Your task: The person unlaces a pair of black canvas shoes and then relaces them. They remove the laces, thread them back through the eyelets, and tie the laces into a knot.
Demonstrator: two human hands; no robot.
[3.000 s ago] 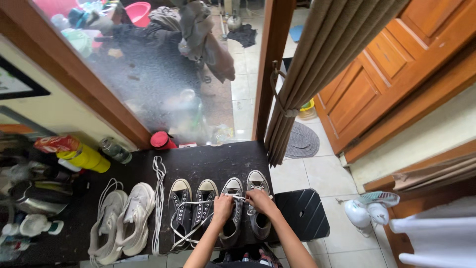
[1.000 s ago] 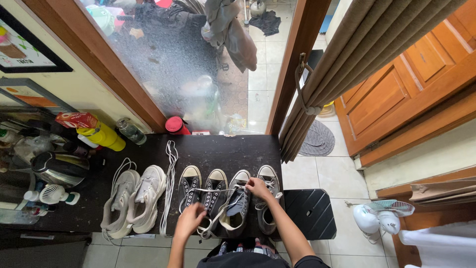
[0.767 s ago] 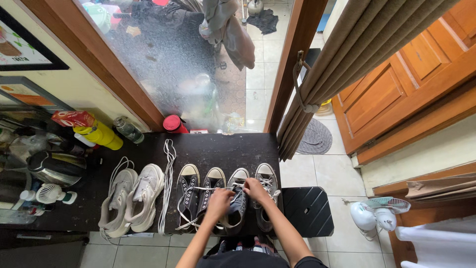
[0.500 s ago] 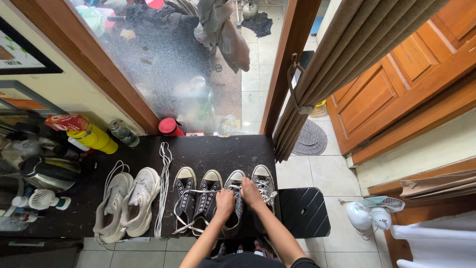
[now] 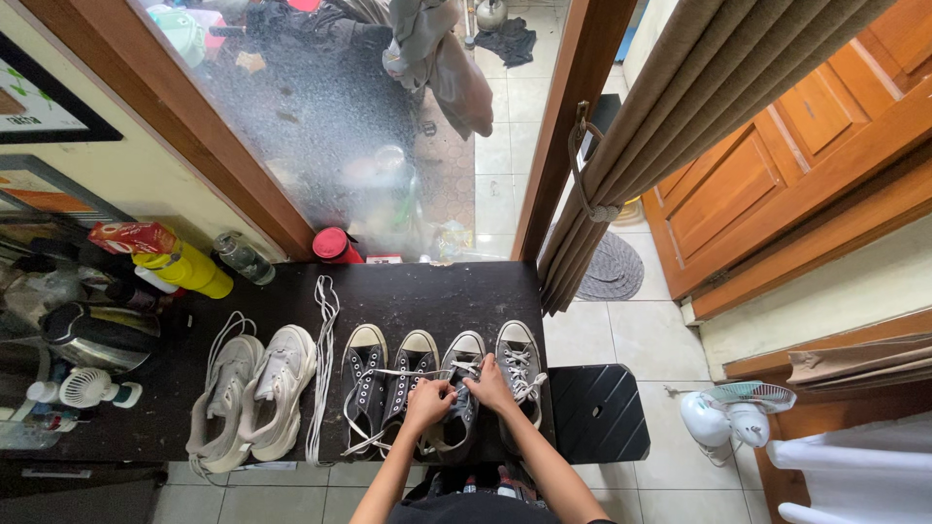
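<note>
Both hands meet over a grey sneaker point(image 5: 460, 388), third in the row of four dark high-tops on the black table point(image 5: 437, 291). The left hand point(image 5: 427, 403) and right hand point(image 5: 490, 383) pinch its white lace point(image 5: 464, 367), fingers together on it. A black pair point(image 5: 388, 383) lies just left, the other grey shoe point(image 5: 519, 374) right. Further left lie loose laces point(image 5: 323, 359) and white trainers point(image 5: 252, 393); a fan point(image 5: 728, 417) stands on the floor at right

Bright daylight through the frosted glass door point(image 5: 340, 146) — sharp focus, soft shadows, wide-angle bending at edges
</note>
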